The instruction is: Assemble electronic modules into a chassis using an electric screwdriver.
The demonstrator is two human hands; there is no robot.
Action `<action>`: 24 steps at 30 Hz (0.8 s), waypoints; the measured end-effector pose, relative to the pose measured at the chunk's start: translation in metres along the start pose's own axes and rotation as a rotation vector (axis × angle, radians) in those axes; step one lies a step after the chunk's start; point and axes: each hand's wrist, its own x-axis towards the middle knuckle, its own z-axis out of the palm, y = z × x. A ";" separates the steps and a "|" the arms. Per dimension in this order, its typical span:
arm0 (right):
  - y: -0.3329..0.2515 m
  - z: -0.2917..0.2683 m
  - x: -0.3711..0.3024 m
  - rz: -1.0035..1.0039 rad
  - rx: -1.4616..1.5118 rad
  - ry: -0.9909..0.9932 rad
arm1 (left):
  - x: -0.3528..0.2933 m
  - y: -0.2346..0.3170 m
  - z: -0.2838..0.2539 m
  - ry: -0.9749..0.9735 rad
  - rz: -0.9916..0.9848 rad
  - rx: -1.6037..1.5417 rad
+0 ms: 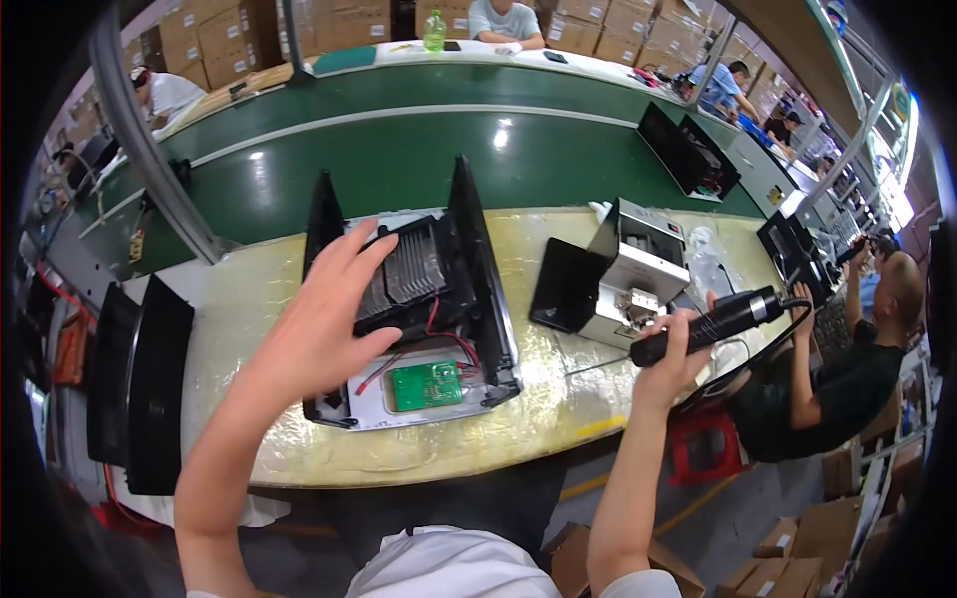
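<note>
Right hand (673, 364) holding screwdriver (735, 316), bit (598, 367) faint; left hand (324, 317) spread wide, part-hiding heatsink (415, 263).

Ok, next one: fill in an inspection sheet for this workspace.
Surface: bench under shiny yellowish film; green belt behind it.
Things at hand: black-sided unit, open, holding a finned metal part and green circuit board; black corded driver.
Clutter: second unit, open, to the right; dark curved panels at the left.
Hands: left hand spread over the finned metal part, contact unclear; right hand grips the driver.
Cables: red wires inside the black-sided unit; black cord at the driver's rear end.
Surroundings: stacked cartons beyond the belt; several co-workers, one close on the right.
</note>
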 end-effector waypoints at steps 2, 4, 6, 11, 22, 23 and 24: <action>0.000 -0.002 0.002 -0.145 -0.274 0.143 | 0.010 -0.021 0.003 -0.143 -0.073 0.095; -0.020 0.005 -0.010 -0.453 -0.539 0.365 | 0.019 -0.031 0.009 -0.217 -0.053 0.139; -0.026 -0.002 -0.026 -0.539 -0.324 0.352 | 0.028 -0.026 0.014 -0.243 -0.069 0.163; -0.007 0.079 -0.064 -0.079 -0.190 -0.372 | 0.039 -0.047 0.027 -0.293 -0.044 0.212; 0.024 0.111 -0.071 0.657 0.295 -0.571 | 0.049 -0.036 0.037 -0.138 0.019 0.197; 0.027 0.113 -0.071 0.616 0.245 -0.545 | 0.047 -0.034 0.035 -0.069 0.076 0.219; 0.027 0.114 -0.071 0.619 0.245 -0.543 | 0.046 -0.032 0.032 0.001 0.132 0.241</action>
